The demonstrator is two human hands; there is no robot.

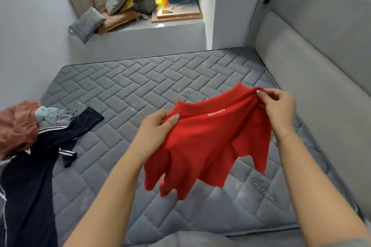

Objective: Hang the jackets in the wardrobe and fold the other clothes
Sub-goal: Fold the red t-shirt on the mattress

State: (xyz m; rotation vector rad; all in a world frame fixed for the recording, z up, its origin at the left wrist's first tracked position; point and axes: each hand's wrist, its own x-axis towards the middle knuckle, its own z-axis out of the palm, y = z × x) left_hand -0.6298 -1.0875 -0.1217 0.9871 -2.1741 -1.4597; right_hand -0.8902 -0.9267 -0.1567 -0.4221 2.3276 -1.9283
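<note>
Here, small white letters on the red shirt (pixel 208 146) spell MINISO, printed just under the collar band. The shirt is soft knit cloth, bright red, and it hangs in loose folds with a wavy bottom edge — held up in the air over the mattress (pixel 140 86), not lying on it.

The left hand (pixel 158 124) pinches the collar edge on one side, thumb on top and fingers curled under the cloth. The right hand (pixel 279 104) pinches the other end of the collar, with the cloth bunched between thumb and fingers. A thin bracelet sits on the right wrist.

The mattress is grey and padded, stitched in a zigzag brick pattern with little feather shapes sewn in here and there. A grey cushioned headboard (pixel 313 66) stands along its right side.

At the left edge lies a dark navy garment (pixel 30 176) with white stripes on its trim, spread flat and smooth. On top of it sits a crumpled rust-pink garment (pixel 18 126), shiny and wrinkly, with a bit of light blue cloth (pixel 45 111) beside it.

Far back, the window ledge (pixel 140 26) holds a pile of pillows — two are black-and-white checked.
</note>
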